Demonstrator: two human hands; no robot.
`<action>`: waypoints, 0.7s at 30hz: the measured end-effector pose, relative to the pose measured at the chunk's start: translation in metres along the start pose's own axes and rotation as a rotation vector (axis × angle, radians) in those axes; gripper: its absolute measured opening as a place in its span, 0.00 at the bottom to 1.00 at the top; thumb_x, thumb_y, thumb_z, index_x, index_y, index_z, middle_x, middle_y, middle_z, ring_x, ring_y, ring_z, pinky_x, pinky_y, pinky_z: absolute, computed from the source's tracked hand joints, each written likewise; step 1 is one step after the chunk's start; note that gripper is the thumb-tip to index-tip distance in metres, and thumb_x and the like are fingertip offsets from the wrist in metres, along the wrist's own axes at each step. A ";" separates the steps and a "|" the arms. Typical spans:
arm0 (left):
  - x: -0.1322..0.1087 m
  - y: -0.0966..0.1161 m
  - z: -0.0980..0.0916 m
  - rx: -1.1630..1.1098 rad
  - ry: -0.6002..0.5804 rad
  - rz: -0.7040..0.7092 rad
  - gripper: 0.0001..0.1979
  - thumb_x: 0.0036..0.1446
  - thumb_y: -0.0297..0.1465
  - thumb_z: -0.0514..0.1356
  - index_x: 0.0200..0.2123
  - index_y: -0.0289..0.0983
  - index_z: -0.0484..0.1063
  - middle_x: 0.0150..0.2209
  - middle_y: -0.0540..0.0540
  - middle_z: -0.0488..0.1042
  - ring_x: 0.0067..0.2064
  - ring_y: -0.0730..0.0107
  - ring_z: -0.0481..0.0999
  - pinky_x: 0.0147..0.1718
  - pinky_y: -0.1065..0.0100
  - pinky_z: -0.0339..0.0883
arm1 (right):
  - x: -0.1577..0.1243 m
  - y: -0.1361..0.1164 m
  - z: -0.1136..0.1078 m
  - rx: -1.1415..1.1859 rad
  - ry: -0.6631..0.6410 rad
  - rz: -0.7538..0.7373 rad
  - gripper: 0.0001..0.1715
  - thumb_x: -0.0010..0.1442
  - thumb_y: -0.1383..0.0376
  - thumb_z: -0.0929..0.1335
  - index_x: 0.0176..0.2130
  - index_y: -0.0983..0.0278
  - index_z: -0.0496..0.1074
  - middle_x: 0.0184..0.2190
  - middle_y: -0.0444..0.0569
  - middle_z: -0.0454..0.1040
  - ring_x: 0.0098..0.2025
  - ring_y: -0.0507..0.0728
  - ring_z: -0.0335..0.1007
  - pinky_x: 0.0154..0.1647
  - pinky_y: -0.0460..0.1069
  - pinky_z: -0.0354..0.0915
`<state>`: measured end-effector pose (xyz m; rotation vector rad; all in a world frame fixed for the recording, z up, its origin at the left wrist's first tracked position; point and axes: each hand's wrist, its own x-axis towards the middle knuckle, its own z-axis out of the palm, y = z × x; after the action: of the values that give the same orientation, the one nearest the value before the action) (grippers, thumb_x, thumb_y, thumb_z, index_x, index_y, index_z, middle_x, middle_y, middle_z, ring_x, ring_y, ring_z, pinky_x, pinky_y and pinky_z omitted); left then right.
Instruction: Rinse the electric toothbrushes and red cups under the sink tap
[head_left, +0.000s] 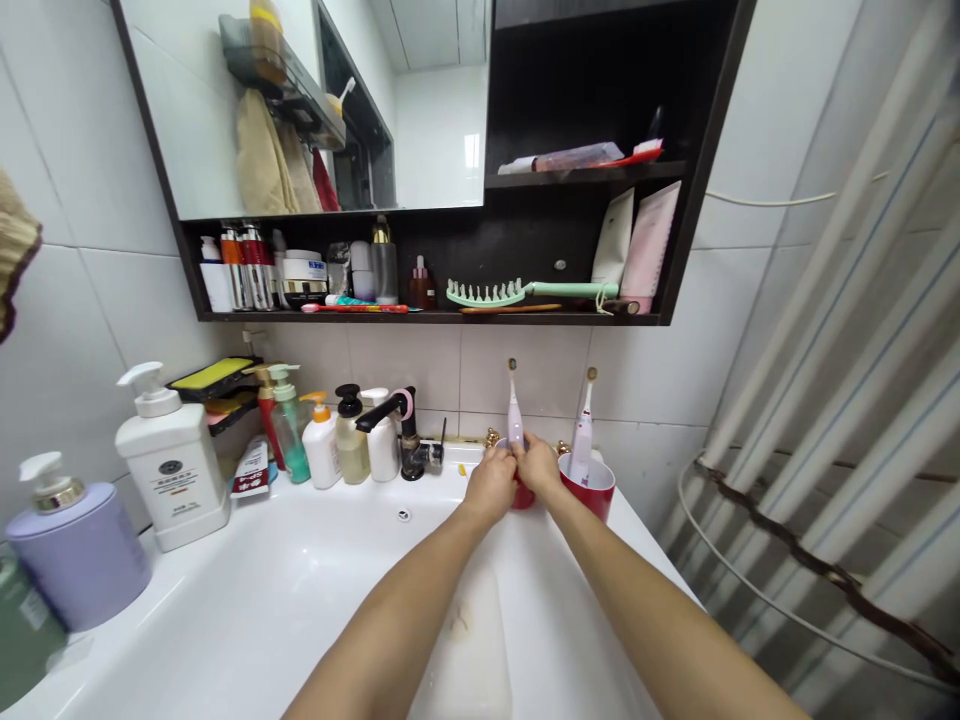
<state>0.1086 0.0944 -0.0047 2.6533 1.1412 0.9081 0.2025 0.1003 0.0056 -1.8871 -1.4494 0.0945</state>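
Both my hands meet at the back right of the white sink (300,590). My left hand (491,485) and my right hand (538,465) are closed around a red cup (523,496) that is mostly hidden by them. A pink electric toothbrush (514,412) stands upright out of that cup, and my fingers pinch its handle. Just to the right stands a second red cup (592,486) holding another electric toothbrush (583,425).
A black faucet (397,425) and several pump bottles (322,440) line the sink's back edge. Large dispensers (171,460) stand at left. Above hang a mirror and a dark shelf (420,316) holding cosmetics and a green comb (517,292). A striped curtain (847,400) hangs at right.
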 end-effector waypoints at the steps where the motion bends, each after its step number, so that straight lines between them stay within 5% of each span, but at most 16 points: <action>1: 0.003 -0.001 0.001 -0.008 0.001 0.001 0.12 0.41 0.23 0.50 0.32 0.33 0.65 0.36 0.45 0.64 0.41 0.67 0.58 0.39 0.68 0.56 | 0.002 0.001 0.002 0.006 0.008 0.010 0.14 0.52 0.64 0.58 0.39 0.65 0.60 0.39 0.48 0.63 0.36 0.52 0.61 0.35 0.52 0.60; 8: 0.004 -0.003 -0.002 -0.085 0.040 0.001 0.14 0.40 0.22 0.50 0.34 0.33 0.64 0.38 0.45 0.63 0.42 0.70 0.58 0.42 0.70 0.52 | -0.003 -0.005 -0.001 0.107 0.138 0.023 0.15 0.51 0.64 0.58 0.40 0.65 0.59 0.41 0.49 0.61 0.38 0.53 0.60 0.37 0.53 0.58; 13: -0.003 0.007 -0.027 -0.175 0.179 -0.134 0.18 0.40 0.22 0.50 0.39 0.32 0.59 0.35 0.45 0.63 0.38 0.71 0.60 0.39 0.68 0.54 | -0.025 -0.022 -0.027 0.244 0.227 -0.059 0.22 0.48 0.67 0.58 0.46 0.68 0.55 0.33 0.51 0.65 0.36 0.55 0.61 0.37 0.50 0.56; 16: -0.013 0.026 -0.059 -0.627 0.282 -0.288 0.23 0.40 0.22 0.49 0.45 0.33 0.53 0.22 0.52 0.61 0.25 0.78 0.61 0.29 0.72 0.57 | -0.051 -0.037 -0.054 0.344 0.244 -0.123 0.29 0.48 0.67 0.56 0.51 0.66 0.44 0.20 0.41 0.61 0.23 0.50 0.59 0.29 0.47 0.58; 21: -0.048 0.069 -0.108 -1.441 0.232 -0.031 0.35 0.39 0.23 0.52 0.50 0.42 0.37 0.19 0.58 0.57 0.19 0.85 0.57 0.20 0.77 0.52 | -0.103 -0.065 -0.090 0.942 0.148 -0.320 0.36 0.46 0.69 0.57 0.52 0.56 0.34 0.16 0.34 0.53 0.16 0.45 0.51 0.20 0.42 0.56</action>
<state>0.0648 -0.0011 0.0830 1.3485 0.2371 1.3139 0.1556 -0.0279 0.0711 -0.8748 -1.2576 0.3973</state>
